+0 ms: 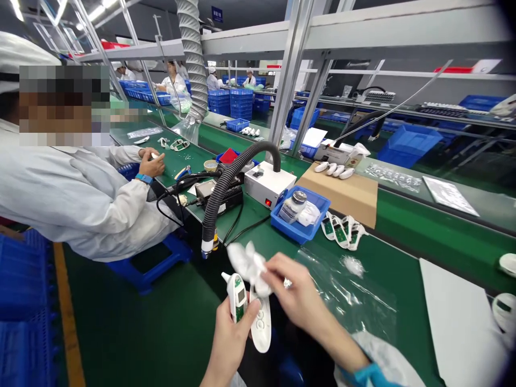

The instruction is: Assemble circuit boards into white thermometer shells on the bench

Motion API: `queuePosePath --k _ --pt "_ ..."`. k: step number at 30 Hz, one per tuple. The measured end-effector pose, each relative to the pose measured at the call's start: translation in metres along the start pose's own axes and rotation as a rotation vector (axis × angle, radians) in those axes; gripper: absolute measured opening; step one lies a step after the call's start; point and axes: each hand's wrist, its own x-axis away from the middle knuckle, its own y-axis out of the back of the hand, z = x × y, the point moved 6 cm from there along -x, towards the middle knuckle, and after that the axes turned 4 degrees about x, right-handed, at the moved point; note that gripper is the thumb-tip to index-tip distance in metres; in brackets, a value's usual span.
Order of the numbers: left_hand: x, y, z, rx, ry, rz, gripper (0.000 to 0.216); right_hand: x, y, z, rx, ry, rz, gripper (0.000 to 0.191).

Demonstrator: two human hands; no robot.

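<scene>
1. Left hand (229,330): fingers are gripping a white shell (231,293) with green board (239,313) and, just right of it, a white cover (262,330); both long axes are running roughly upward, the cover also extending below the thumb.
2. Right hand (296,290): fingers are pinching a white cloth (253,269); the cover, lying left of and below them, is passing behind the cloth at its upper end, contact uncertain.
3. Blue tray (288,228), beyond the right fingers: is containing a lidded jar (293,208) and white wadding (309,214).
</scene>
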Motion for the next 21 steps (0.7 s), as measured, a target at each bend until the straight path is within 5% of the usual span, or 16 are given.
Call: queuePosePath --k 4,9,14,21 --pt "0.004 -0.002 0.003 -0.077 -0.012 0.08 0.039 0.027 -0.031 0.005 0.194 0.017 0.229 0.019" --pt "0.015 -0.012 0.004 -0.205 -0.035 0.162 0.039 0.04 -0.026 0.007 0.461 0.126 0.341 0.017" --pt "0.021 -0.017 0.005 -0.254 -0.033 0.177 0.036 0.047 -0.003 0.003 0.562 0.105 0.168 0.018" --pt "0.026 -0.012 -0.002 -0.211 0.063 0.169 0.035 0.06 0.06 -0.058 -0.202 -0.472 -0.389 0.024"
